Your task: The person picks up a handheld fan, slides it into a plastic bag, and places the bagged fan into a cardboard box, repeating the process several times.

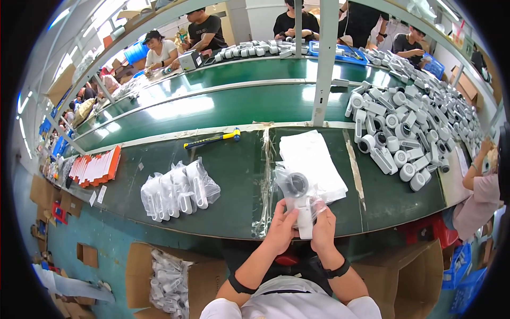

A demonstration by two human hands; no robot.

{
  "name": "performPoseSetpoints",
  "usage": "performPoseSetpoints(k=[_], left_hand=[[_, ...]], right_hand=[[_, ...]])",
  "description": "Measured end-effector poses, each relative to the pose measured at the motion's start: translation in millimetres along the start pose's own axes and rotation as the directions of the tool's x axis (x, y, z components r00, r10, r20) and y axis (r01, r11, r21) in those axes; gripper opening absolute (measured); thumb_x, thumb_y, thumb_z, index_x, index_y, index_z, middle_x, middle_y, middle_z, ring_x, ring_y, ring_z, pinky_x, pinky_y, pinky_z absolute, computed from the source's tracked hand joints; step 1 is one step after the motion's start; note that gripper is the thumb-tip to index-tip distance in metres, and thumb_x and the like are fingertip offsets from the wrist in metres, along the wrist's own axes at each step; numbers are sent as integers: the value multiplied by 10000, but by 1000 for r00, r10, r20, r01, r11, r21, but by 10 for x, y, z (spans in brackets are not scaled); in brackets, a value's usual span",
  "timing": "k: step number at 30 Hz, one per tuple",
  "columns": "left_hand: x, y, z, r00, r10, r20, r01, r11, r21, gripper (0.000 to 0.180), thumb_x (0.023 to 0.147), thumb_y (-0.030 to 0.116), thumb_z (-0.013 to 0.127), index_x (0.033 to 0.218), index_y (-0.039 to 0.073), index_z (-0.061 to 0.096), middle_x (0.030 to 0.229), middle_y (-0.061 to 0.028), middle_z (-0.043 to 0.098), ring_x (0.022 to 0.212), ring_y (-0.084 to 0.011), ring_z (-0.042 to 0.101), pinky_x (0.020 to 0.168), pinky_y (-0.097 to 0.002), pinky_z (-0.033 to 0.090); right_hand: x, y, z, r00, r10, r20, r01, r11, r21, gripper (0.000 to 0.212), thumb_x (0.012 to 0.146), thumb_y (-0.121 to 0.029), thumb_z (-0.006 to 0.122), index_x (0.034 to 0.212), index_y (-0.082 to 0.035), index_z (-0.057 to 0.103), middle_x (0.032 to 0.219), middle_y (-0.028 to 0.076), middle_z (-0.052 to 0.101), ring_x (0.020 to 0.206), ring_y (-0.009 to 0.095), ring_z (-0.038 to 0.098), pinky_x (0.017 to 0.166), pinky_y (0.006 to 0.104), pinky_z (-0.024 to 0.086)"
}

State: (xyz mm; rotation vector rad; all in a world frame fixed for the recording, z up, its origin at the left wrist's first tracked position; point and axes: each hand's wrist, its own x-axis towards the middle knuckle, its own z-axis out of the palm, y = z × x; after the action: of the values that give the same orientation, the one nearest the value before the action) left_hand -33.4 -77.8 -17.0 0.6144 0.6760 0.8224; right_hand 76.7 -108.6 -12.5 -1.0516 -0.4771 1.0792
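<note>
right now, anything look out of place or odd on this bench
One thing: a yellow-and-blue handled hammer lies alone and slanted on the green work table, apart from the bagged white plastic parts. Both hands hold a white part in a clear bag; nothing looks spilled.

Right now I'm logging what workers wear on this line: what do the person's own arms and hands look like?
Both forearms are bare, with no gloves on the left hand or the right hand. A black band circles the left forearm, and a black wristband sits on the right wrist. Short white sleeves show at the lower edge. No rings or markings can be made out.
</note>
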Motion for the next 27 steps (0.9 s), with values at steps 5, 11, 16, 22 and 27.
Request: performPoseSetpoints(k=[5,11,16,22,27], left_hand=[[-83,64,-29,999,-35,7,35,996,-77,451,962,113,558,1366,101,358,1301,-88,518,1149,-212,572,917,-386,525],[-124,8,-183,997,-28,77,45,972,-231,572,903,15,604,1403,33,327,1306,-94,516,1211,-219,530,1017,-386,453],[-182,189,-285,999,45,-26,-51,953,-298,504,937,42,563,1390,53,343,1302,-89,520,1187,-229,549,984,-418,483],[-222,409,-375,994,37,-100,-62,963,-263,549,953,54,536,1436,138,288,1283,-98,536,1108,-280,599,798,-511,581],[-176,463,-570,971,197,-136,-216,966,-142,627,868,-31,549,1433,87,306,1227,-142,567,973,-288,667,658,-413,629]], right_hand=[[-14,36,36,996,-89,-25,86,991,-98,380,1035,-254,434,1152,67,601,992,63,654,860,96,584,745,235,479],[-69,156,54,961,-272,57,273,883,-381,319,1011,-197,465,1130,58,613,876,69,661,792,102,575,715,241,470],[-131,172,42,916,-358,179,391,704,-593,198,964,-89,530,1062,57,621,813,23,626,721,53,543,622,214,452],[-118,403,-25,912,-323,253,410,681,-607,158,910,-89,622,1009,29,660,778,126,675,665,123,633,610,268,503],[-138,451,10,901,-263,345,424,704,-570,184,898,-99,653,1029,29,661,779,109,681,659,102,629,598,243,505]])
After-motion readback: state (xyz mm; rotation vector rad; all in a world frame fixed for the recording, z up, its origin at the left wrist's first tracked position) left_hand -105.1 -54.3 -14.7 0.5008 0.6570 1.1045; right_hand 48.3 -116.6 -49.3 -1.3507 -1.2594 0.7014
